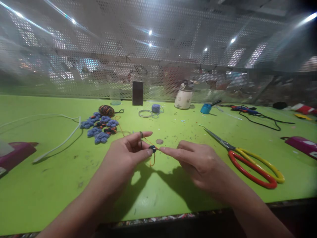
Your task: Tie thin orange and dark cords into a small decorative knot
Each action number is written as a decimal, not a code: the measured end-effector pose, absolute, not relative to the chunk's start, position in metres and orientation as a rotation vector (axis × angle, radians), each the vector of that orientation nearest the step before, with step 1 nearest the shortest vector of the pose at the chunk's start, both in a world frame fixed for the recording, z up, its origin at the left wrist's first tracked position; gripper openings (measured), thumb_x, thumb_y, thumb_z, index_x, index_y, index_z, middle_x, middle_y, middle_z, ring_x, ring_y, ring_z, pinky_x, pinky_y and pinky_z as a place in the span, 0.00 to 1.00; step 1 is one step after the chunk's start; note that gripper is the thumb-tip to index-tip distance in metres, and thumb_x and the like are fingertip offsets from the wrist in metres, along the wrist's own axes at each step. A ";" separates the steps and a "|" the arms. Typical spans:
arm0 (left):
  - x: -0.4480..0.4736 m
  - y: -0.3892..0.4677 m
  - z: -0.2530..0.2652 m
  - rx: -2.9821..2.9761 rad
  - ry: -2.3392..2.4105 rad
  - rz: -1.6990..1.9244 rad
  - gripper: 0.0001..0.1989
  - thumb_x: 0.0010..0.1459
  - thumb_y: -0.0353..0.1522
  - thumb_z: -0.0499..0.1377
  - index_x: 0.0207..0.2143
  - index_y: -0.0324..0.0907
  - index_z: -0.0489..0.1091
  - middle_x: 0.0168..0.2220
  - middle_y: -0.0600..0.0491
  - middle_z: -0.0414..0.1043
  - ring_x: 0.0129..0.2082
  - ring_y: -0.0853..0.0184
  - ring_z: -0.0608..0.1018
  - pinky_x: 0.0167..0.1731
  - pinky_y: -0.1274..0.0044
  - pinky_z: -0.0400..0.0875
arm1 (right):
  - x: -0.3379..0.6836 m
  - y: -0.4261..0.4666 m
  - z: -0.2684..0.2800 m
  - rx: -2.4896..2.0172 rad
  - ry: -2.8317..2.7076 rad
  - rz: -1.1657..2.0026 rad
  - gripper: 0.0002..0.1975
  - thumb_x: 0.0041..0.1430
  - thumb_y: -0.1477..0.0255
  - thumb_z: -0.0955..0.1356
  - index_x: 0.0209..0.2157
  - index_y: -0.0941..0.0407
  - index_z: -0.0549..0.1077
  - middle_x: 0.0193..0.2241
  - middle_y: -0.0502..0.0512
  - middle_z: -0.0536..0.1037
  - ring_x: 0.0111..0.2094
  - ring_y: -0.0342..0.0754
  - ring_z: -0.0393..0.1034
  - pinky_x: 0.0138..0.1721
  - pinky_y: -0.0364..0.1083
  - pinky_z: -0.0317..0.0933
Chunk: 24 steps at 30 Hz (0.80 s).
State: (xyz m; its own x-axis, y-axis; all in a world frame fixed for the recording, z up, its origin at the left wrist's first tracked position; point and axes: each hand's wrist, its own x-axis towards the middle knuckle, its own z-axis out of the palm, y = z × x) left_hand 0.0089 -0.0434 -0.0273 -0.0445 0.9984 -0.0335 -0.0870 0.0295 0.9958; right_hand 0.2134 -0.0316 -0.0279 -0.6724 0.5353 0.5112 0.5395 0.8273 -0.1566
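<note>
With a curled right hand (195,160), points one finger to a small dark yarn piece (152,148); impossible to say if gripping anything. With the left hand (127,150), pinches that piece above the green table (56,188). Beyond: crocheted flowers (101,126), then a yarn ball (106,111).

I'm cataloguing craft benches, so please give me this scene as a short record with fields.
left hand: pinching a small dark yarn piece
right hand: index fingertip close beside that piece; any hook too small to tell
left side: blue and dark yarn flowers, multicoloured yarn ball
back: phone, blue yarn ball, pale bottle
right side: scissors, red and yellow handles
surface: green table
</note>
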 end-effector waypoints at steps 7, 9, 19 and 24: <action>0.012 -0.045 -0.027 1.072 1.194 1.308 0.24 0.41 0.27 0.68 0.45 0.39 0.75 0.23 0.57 0.71 0.25 0.70 0.71 0.28 0.76 0.63 | 0.212 -0.031 -0.027 -0.818 -2.441 -0.021 0.23 0.58 0.84 0.59 0.51 0.58 0.74 0.24 0.53 0.69 0.22 0.42 0.61 0.25 0.41 0.51; 0.011 -0.044 -0.027 1.055 1.183 1.294 0.23 0.41 0.27 0.68 0.44 0.39 0.75 0.23 0.57 0.71 0.25 0.70 0.71 0.28 0.76 0.63 | 0.213 -0.030 -0.027 -0.830 -2.428 -0.030 0.23 0.59 0.84 0.59 0.51 0.58 0.74 0.24 0.53 0.70 0.23 0.42 0.61 0.25 0.41 0.51; 0.007 -0.042 -0.029 1.035 1.144 1.228 0.26 0.42 0.28 0.69 0.47 0.40 0.73 0.24 0.57 0.71 0.26 0.70 0.71 0.28 0.76 0.62 | 0.213 -0.032 -0.026 -0.823 -2.401 0.032 0.22 0.59 0.84 0.60 0.51 0.58 0.74 0.24 0.53 0.70 0.23 0.42 0.62 0.25 0.41 0.52; 0.009 -0.045 -0.027 1.011 1.157 1.258 0.24 0.41 0.28 0.68 0.45 0.40 0.74 0.24 0.57 0.71 0.25 0.69 0.70 0.27 0.76 0.60 | 0.213 -0.032 -0.025 -0.797 -2.390 0.079 0.21 0.60 0.83 0.60 0.51 0.58 0.75 0.24 0.52 0.70 0.23 0.42 0.62 0.25 0.41 0.53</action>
